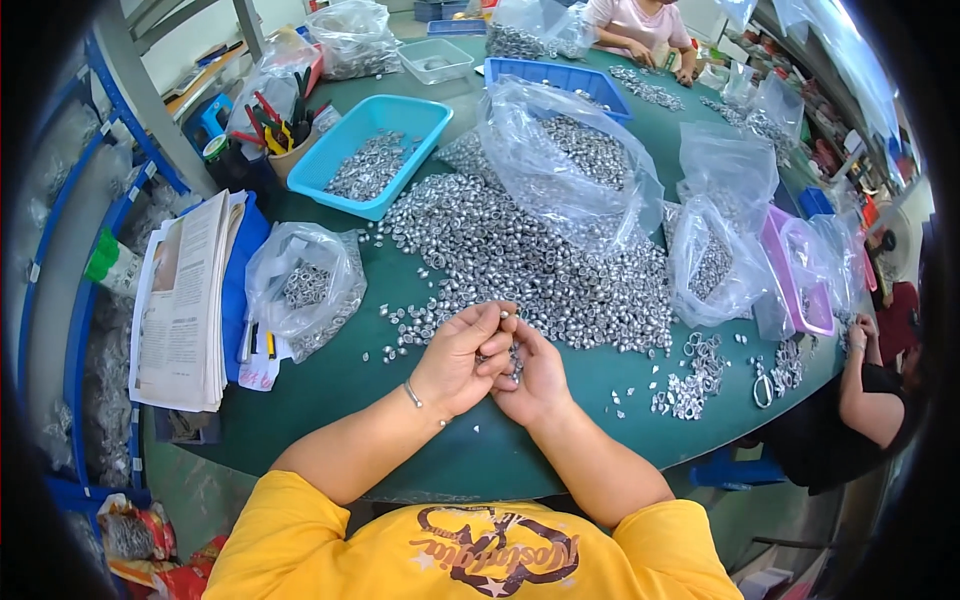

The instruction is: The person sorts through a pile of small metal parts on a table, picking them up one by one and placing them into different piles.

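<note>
In front of a big heap of small silvery metal pieces (520,255), both my hands meet near the table's front edge. My left hand (455,362), with a bangle on its wrist, is closed, and thumb and forefinger pinch one small rounded silvery piece (505,314). Curled under it, my right hand (532,380) cradles a few more such pieces in its palm. The fingers overlap, so part of what they hold is hidden. Loose pieces (398,330) lie scattered left of my hands.
Behind the heap sits an open plastic bag of pieces (570,150). Left are a turquoise tray (375,160), a smaller bag (305,285) and stacked papers (185,300). At right lie silvery ring-like parts (700,375) and a pink basket (795,270). Co-workers (645,30) sit around the table.
</note>
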Tool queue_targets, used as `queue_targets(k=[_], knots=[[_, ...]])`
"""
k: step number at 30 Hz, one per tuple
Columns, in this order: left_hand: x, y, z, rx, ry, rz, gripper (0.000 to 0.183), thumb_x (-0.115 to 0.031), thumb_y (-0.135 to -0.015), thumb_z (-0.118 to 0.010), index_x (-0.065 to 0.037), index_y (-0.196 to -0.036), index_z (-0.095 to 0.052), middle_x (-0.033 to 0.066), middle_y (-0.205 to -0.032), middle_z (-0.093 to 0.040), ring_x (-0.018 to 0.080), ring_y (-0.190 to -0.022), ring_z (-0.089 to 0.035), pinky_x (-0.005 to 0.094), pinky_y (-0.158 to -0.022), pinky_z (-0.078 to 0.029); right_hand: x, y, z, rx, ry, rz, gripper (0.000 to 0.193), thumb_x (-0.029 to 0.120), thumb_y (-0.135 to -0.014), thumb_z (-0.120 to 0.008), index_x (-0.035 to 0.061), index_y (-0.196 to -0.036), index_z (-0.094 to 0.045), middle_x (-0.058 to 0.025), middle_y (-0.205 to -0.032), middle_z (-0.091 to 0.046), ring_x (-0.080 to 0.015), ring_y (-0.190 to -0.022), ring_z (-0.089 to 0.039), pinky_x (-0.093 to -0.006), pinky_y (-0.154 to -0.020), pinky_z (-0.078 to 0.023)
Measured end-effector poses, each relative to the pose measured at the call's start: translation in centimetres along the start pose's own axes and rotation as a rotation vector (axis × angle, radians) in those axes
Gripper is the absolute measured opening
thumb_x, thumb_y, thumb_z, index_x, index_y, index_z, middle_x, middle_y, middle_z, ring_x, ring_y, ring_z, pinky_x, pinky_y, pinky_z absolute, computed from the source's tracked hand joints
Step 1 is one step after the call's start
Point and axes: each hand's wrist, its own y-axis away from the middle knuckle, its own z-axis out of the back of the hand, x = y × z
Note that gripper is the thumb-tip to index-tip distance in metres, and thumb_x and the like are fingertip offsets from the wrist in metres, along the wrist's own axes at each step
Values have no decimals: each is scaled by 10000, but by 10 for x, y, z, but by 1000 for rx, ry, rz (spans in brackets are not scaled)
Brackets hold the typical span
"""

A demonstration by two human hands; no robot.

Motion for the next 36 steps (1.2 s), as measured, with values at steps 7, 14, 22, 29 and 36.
queue_targets(k=[7, 14, 22, 29, 36], knots=[[15, 3, -22, -259, -921, -468, 321, -176, -946, -384, 9, -742, -548, 71, -783, -569, 165, -642, -478, 277, -596, -397, -17, 6, -11, -91, -85, 76, 252, 337, -917, -398, 159, -1042, -523, 2, -1051, -526, -160, -1027, -479, -376, -927, -354], [31, 6, -30, 38, -1856, -915, 384, -39, -806, -517, -23, -1190, -527, 108, -1169, -587, 298, -1103, -535, 497, -1033, -221, -23, -6, 23, 186, -158, 133, 285, 309, -955, -350, 126, -1077, -531, -37, -1052, -542, -163, -1019, -507, -287, -871, -403], [-22, 38, -22, -139, -1517, -938, 326, 2, -804, -545, 24, -1127, -510, 138, -966, -591, 242, -884, -577, 325, -809, -446, 165, 29, 36, -190, 131, 842, 408, 459, -924, -438, 139, -674, -477, 16, -528, -418, -107, -405, -355, -237, -364, -273], [-53, 59, 8, -306, -1668, -897, 200, 51, -804, -495, 22, -978, -588, 148, -990, -592, 270, -930, -582, 317, -836, -446, 316, 19, 114, -734, 836, 837, 326, 254, -897, -451, 31, -1061, -622, -123, -1001, -581, -213, -851, -532, -379, -753, -443], [-63, 46, 74, -406, -2087, -556, 470, -165, -894, -475, 53, -1293, -359, 274, -1354, -339, 411, -1273, -309, 438, -1058, -249, 291, 11, 112, -953, 1765, 1333, 423, -39, -749, -426, 34, -1143, -561, -218, -1342, -401, -346, -1264, -364, -370, -1039, -285]])
